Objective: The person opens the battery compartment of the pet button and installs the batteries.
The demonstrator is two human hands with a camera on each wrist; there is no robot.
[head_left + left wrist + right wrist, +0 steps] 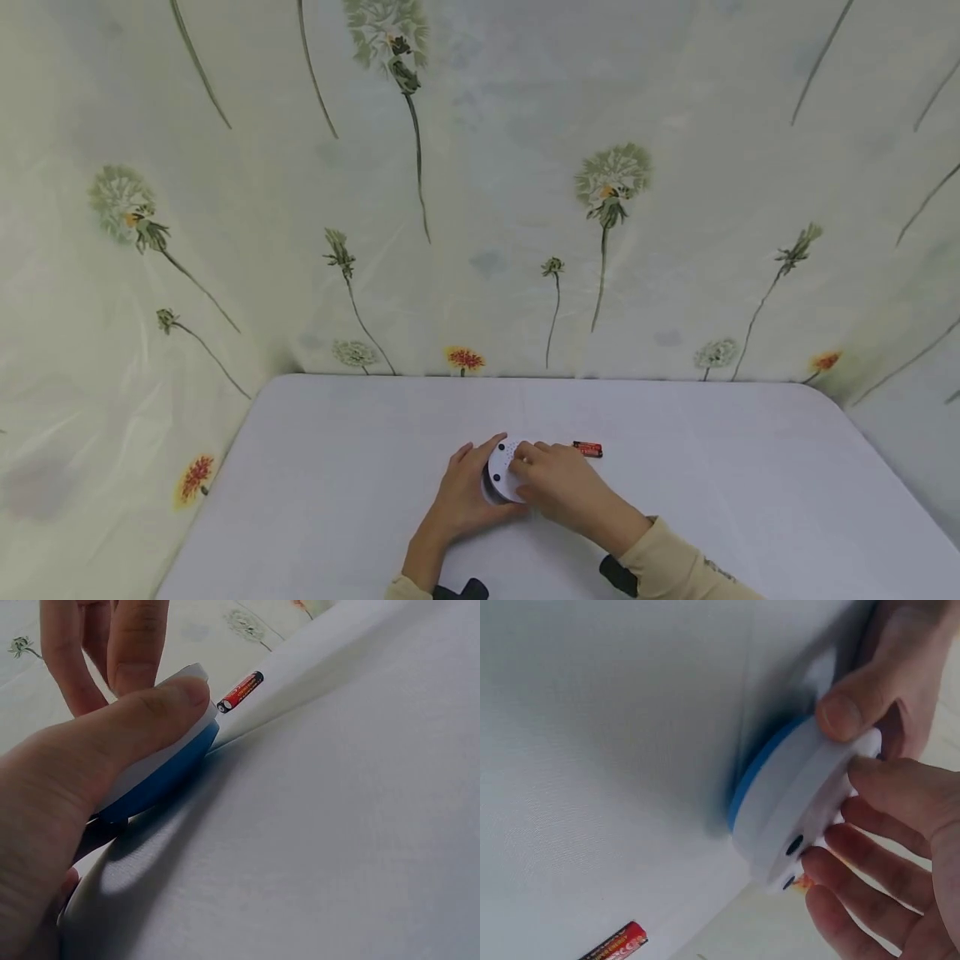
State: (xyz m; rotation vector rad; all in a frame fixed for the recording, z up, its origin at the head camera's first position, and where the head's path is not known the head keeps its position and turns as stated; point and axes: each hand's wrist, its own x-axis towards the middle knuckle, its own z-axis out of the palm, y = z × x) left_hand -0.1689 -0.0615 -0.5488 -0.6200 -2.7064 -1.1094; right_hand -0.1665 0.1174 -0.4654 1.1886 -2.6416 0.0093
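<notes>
A round device (502, 475), white with a blue lower band, stands on the white table with its flat face up. That face carries black round feet and a patch of small holes. My left hand (467, 492) grips it around the side, its thumb (176, 701) along the white rim. Over the face is my right hand (558, 487); its thumb (870, 776) touches the face near the edge, and the other fingers lie loosely bent against it. These fingers hide part of the face. A red-and-black battery (587, 449) lies on the table just beyond the right hand.
The white-covered table (360, 433) has rounded far corners. Behind it hangs a pale backdrop (487, 167) printed with dandelions, which also runs along the left side. Dark bands with black camera mounts (468, 590) sit at my wrists.
</notes>
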